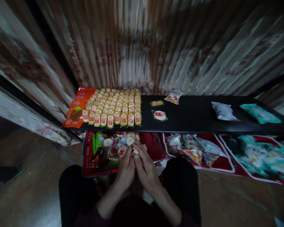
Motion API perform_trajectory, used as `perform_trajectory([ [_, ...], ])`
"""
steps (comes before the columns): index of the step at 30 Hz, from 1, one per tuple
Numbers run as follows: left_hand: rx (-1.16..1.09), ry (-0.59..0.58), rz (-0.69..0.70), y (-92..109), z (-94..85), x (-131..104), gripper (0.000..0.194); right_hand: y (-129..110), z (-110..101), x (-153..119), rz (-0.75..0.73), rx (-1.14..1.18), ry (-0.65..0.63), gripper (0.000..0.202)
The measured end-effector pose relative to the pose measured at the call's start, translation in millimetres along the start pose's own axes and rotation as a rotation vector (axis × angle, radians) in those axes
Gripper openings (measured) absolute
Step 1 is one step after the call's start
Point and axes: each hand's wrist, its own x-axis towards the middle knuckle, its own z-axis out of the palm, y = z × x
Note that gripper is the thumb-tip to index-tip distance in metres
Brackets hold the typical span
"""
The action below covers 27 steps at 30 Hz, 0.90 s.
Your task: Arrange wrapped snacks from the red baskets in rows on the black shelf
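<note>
My left hand [126, 167] and my right hand [145, 167] meet over the near side of a red basket [158, 148]. Between their closed fingertips is a small pale wrapped snack [135, 151], mostly covered by the fingers. Inside the basket lie round wrapped snacks [107, 142] with a light colour and a green packet [98, 142]. Above, on a black shelf [189, 118], small yellow wrapped cakes [110, 120] stand in tight rows. To their right lies a round white wrapped snack [160, 115] with a red label, below a single flat yellow packet [156, 103].
An orange packet [77, 104] lies at the shelf's left end. A red-and-white snack bag [174, 96], a greyish bag [223, 111] and a teal packet [260, 113] lie farther right. Below are a basket of snack bags [192, 151] and another of teal packets [262, 157]. Striped curtains hang behind.
</note>
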Motion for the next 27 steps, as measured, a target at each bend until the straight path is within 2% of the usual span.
perform_trajectory([
  [3, 0.083, -0.075, -0.010, -15.9, 16.5, 3.5, 0.048, 37.5, 17.0, 4.1, 0.056, -0.187, -0.265, 0.037],
  [4, 0.153, -0.144, 0.027, -23.7, 21.1, 3.0, 0.050, 48.3, 21.9, 3.7, 0.090, -0.251, -0.358, 0.035],
  [7, 0.274, -0.277, 0.081, -43.0, 31.5, -1.9, 0.055, 67.3, 29.6, -1.8, 0.076, -0.283, -0.563, 0.036],
  [11, 0.238, -0.304, 0.036, -55.4, 33.9, 4.3, 0.045, 77.7, 30.7, -5.9, 0.047, -0.162, -0.699, 0.034],
  [15, 0.148, -0.410, -0.003, -72.3, 30.9, 34.4, 0.045, 96.0, 35.9, 2.3, 0.049, -0.085, -0.738, 0.036],
  [16, 0.163, -0.404, -0.031, -78.1, 31.3, 43.6, 0.043, 101.3, 38.0, 5.0, 0.050, -0.081, -0.739, 0.037],
  [18, 0.254, -0.317, -0.094, -90.5, 34.4, 62.5, 0.037, 110.6, 42.8, 9.6, 0.056, -0.100, -0.738, 0.038],
  [22, 0.390, -0.123, -0.072, -116.5, 44.5, 101.3, 0.039, 119.8, 54.6, 14.1, 0.048, -0.169, -0.745, 0.037],
  [27, 0.417, -0.098, -0.009, -146.8, 53.0, 143.4, 0.047, 120.2, 67.0, 15.4, 0.014, -0.163, -0.795, 0.041],
])
